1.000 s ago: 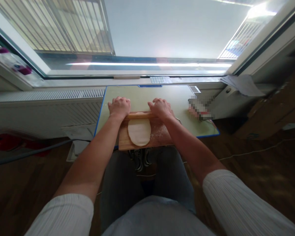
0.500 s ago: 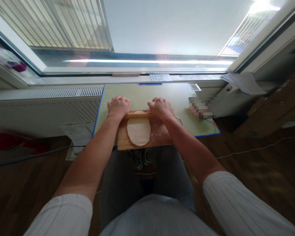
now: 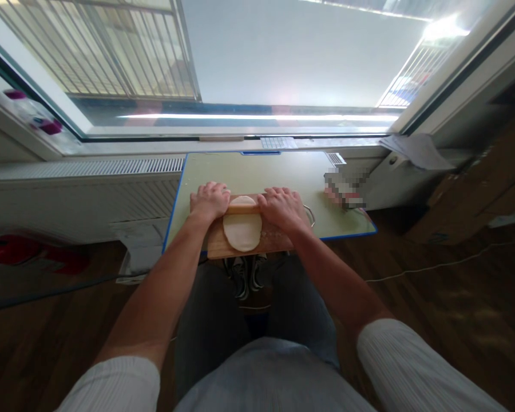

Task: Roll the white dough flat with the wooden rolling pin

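Note:
A wooden rolling pin point(image 3: 244, 210) lies across a flat oval of pale dough point(image 3: 242, 232), with dough showing on both its far and near sides. My left hand point(image 3: 210, 199) is closed over the pin's left end, and my right hand point(image 3: 282, 205) over its right end. Beneath the dough is a wooden board point(image 3: 217, 246), lightly floured on the right. A metal handle point(image 3: 310, 214) juts out at the board's right side, partly behind my right wrist.
The board sits on a pale green table point(image 3: 223, 169) with a blue edge. A blurred-out object point(image 3: 345, 191) stands at its right. Beyond are a radiator point(image 3: 124, 197) and window; a plastic bottle point(image 3: 34, 114) is on the left sill, a cardboard box point(image 3: 467, 189) at right.
My hands have drawn the rolling pin a little toward me over the dough. More dough now shows on its far side. The camera view has shifted slightly.

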Demonstrator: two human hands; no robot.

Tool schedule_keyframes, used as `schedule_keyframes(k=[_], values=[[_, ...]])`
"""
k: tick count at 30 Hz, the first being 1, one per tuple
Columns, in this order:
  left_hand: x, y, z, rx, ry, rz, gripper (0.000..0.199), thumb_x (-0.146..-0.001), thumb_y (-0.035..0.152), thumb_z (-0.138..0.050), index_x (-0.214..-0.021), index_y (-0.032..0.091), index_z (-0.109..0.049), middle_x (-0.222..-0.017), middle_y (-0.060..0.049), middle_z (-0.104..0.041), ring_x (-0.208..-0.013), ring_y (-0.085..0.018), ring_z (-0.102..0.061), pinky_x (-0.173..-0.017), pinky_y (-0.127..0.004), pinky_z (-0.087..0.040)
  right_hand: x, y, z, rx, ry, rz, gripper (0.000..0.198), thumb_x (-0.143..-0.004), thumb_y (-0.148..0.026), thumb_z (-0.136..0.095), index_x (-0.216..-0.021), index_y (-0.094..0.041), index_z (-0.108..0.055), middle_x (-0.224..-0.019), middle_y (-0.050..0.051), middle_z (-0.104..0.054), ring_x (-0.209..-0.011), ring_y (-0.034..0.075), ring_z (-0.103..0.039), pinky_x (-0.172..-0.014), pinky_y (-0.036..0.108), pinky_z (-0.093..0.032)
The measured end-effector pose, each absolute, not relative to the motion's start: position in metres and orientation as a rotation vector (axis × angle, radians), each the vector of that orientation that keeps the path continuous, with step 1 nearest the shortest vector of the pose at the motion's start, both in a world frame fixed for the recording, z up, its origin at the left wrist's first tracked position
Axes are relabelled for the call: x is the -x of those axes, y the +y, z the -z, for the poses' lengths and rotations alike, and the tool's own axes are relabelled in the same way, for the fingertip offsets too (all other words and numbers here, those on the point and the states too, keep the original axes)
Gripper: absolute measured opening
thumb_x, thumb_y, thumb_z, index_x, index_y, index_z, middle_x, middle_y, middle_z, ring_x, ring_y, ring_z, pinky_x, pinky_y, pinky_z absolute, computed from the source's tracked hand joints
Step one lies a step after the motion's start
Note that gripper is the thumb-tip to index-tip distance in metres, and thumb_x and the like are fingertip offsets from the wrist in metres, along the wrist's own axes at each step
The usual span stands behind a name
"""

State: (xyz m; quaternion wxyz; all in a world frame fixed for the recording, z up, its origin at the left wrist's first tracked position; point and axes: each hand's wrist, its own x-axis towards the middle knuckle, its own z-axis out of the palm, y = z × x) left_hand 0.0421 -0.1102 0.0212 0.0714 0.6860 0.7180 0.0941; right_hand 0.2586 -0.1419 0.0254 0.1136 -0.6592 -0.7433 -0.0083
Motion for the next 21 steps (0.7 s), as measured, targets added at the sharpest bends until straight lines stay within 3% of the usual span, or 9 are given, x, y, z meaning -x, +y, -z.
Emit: schedule_keyframes(k=[5,11,21], values=[[-0.043,-0.130,-0.020,-2.118,2.150,-0.316,0.055,-0.106,0.047,-0.037,-0.147,0.027,-0.067,-0.163,-0.009,-0.059,-0.145,-0.035,-0.054,-0.124,-0.060,-0.039,-0.260,-0.163,-0.021,1.868,-2.177,0.086,0.052,-0.115,-0.051,-0.034,-0.124,-0.020,-0.075,-0.133,0.013,-0.074,-0.128,0.033,-0.056,-0.117,0.052,-0.030],[-0.043,-0.158,-0.015,-2.214,2.157,-0.384,0.055,-0.108,0.048,-0.036,-0.149,0.028,-0.068,-0.166,-0.010,-0.057,-0.150,-0.035,-0.050,-0.125,-0.062,-0.036,-0.260,-0.183,-0.009,1.861,-2.090,-0.005,0.055,-0.115,-0.056,-0.034,-0.142,-0.023,-0.070,-0.158,0.009,-0.063,-0.152,0.035,-0.043,-0.127,0.060,-0.020],[-0.043,-0.204,-0.006,-2.288,2.118,-0.593,0.057,-0.110,0.047,-0.035,-0.149,0.023,-0.068,-0.164,-0.010,-0.059,-0.151,-0.038,-0.051,-0.123,-0.065,-0.038,-0.264,-0.223,0.010,1.829,-2.032,-0.029,0.061,-0.112,-0.056,-0.042,-0.162,-0.023,-0.053,-0.171,0.009,-0.050,-0.160,0.035,-0.036,-0.133,0.065,-0.015]])
